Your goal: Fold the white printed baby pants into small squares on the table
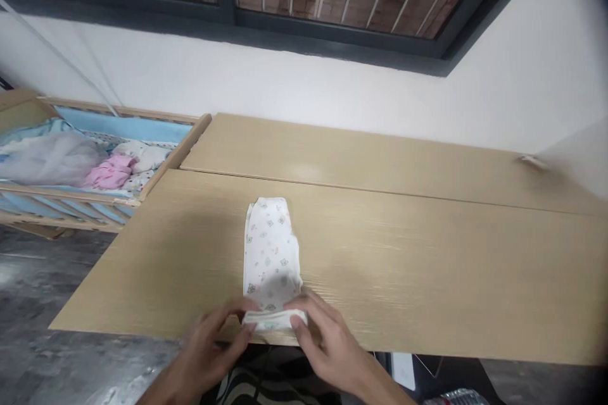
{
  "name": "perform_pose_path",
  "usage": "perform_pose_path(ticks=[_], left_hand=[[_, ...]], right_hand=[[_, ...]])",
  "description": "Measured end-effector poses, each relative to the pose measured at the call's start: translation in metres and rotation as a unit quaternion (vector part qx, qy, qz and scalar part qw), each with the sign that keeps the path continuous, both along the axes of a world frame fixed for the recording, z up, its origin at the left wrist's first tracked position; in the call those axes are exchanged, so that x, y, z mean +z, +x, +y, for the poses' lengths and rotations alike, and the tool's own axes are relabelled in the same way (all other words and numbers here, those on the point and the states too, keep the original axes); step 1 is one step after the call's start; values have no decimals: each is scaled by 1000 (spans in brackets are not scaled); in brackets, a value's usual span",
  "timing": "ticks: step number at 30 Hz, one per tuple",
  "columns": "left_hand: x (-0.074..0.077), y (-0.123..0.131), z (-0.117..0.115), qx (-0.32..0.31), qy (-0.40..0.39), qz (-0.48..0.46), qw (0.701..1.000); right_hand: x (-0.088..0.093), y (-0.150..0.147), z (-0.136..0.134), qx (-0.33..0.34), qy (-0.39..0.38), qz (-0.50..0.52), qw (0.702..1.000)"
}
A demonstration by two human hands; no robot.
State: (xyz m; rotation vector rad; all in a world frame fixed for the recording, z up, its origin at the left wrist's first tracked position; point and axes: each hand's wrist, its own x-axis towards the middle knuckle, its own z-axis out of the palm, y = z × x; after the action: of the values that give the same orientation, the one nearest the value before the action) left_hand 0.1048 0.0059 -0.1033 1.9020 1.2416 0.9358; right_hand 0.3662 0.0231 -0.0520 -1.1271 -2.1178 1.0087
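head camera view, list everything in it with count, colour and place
printed cloth: one, white with small prints, on tabletop, near edge folded
tabletop: one, light wood, centre to right, seam lengthwise
crib: one, wooden with blue lining, left
pink cloth: one, pink, in crib
sheer fabric: one heap, whitish, in crib
rod: one, white, upper left
window: one, dark frame, top, bars behind
wall: white, behind tabletop
small object: one, whitish, tabletop's far right, unclear
floor: grey, lower left
white item: one, bottom, right of centre, unclear
patterned clothing: dark and pale, bottom centre
left hand: one, bare, pinching cloth's folded edge
right hand: one, bare, same edge
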Motion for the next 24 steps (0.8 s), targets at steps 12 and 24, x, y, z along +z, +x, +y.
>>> perform_pose_path(ticks=[12,24], left_hand=[[4,27,199,150,74,121,978],[-9,63,102,133,178,281,934]], right_hand=[[-40,-46,192,-140,147,-16,979],[-27,-35,172,-11,210,-125,970]])
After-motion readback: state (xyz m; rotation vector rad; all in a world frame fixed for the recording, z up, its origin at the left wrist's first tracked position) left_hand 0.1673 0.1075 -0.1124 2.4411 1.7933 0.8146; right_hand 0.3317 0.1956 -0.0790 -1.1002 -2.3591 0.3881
